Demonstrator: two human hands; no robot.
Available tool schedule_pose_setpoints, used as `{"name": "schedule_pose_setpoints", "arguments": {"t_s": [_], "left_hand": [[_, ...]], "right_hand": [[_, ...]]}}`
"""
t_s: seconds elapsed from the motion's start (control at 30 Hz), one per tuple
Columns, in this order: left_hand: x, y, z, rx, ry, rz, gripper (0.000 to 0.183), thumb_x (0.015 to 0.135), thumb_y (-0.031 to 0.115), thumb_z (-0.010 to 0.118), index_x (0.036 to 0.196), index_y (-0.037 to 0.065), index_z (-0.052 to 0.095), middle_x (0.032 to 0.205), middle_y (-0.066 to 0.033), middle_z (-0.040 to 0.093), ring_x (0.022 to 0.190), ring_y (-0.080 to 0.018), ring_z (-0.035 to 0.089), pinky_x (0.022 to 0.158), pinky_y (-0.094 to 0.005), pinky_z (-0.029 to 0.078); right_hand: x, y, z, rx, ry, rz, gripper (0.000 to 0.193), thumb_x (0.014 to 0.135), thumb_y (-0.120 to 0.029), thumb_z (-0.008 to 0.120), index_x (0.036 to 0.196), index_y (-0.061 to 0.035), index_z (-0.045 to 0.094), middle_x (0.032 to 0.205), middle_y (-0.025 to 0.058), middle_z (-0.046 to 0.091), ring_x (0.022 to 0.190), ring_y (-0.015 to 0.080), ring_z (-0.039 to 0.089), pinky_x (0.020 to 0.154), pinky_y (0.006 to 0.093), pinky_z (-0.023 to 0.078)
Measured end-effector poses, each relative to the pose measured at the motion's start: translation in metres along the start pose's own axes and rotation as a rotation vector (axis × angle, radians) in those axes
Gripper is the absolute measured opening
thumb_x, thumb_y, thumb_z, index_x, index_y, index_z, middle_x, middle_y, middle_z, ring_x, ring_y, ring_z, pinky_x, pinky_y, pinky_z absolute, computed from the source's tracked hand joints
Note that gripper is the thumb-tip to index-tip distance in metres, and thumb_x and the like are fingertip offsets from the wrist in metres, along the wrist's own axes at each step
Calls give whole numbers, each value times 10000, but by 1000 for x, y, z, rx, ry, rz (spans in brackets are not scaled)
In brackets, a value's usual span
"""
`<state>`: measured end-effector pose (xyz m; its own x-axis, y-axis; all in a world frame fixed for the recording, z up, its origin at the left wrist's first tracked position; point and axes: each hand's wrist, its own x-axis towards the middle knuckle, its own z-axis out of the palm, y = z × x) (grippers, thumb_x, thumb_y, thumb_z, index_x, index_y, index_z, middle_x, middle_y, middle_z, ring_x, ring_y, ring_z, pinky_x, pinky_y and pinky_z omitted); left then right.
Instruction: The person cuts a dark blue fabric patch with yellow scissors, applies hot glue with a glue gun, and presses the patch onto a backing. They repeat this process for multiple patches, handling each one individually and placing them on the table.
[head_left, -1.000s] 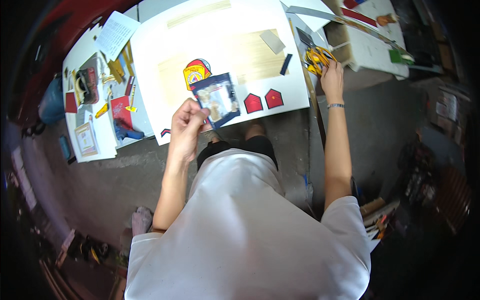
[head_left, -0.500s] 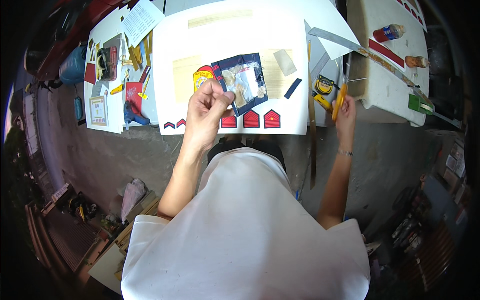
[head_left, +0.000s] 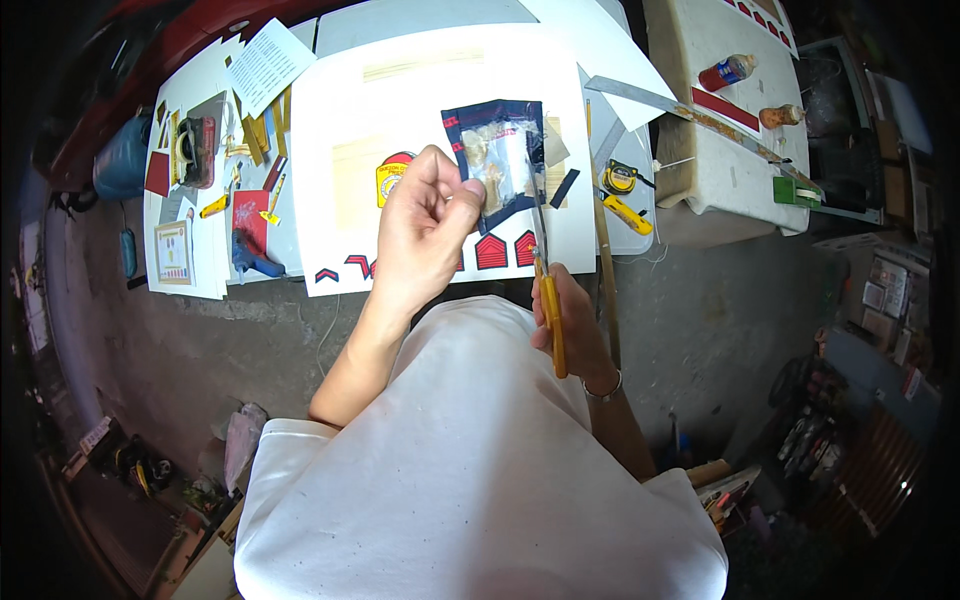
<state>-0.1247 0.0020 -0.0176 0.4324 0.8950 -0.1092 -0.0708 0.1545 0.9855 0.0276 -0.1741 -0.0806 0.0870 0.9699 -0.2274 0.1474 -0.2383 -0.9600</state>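
Patch (head_left: 507, 160), scissors (head_left: 552, 315), white sheet (head_left: 395, 108), perhaps concrete floor (head_left: 690, 325)

– Below the tabletop's (head_left: 400, 24) near edge?
– Grey floor (head_left: 700, 310), worn and patchy.
– Past its right edge?
– Off-white table (head_left: 682, 45), seemingly cloth-covered.
– Light?
– Bright over the tabletop, dim toward the room's sides.

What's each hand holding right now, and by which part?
Left hand: the navy-bordered patch, by its lower-left side. Right hand: yellow-handled scissors, by the handles.

White short-sleeved shirt (head_left: 440, 470) (a few dark specks), slim silvery wristband (head_left: 606, 392).
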Motion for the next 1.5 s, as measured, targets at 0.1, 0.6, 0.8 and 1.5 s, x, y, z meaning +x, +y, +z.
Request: {"name": "schedule_pose_setpoints", "arguments": {"t_s": [0.1,0.6,0.8,1.5], "left_hand": [[-11,5,-11,54,-41,-9,159,1023,77,576,907,94,469,718,67,461,618,2,400,529,-179,329],[-30,18,-24,112,-9,78,141,1043,96,557,935,79,468,722,66,467,606,2,386,519,-181,314],[-30,20,-21,117,22,103,192,1004,72,587,878,73,443,630,76,437,548,9,310,475,-209,233],[-24,23,-19,41,19,79,190,1016,74,572,884,75,436,633,84,424,550,18,304,475,-197,232]], "right_hand": [[1,-9,9,59,-30,13,807,724,-731,756,1006,-36,459,825,63,422,703,197,415,640,340,405],[-4,-25,38,121,-59,-28,857,730,-773,710,1014,-3,459,882,83,442,732,203,444,669,337,434],[-6,-27,40,106,-8,-15,818,747,-750,718,1005,-17,463,879,81,464,730,196,454,663,337,434],[0,-23,48,84,141,55,400,976,-353,693,850,-14,522,670,31,514,575,92,441,522,275,392]]}}
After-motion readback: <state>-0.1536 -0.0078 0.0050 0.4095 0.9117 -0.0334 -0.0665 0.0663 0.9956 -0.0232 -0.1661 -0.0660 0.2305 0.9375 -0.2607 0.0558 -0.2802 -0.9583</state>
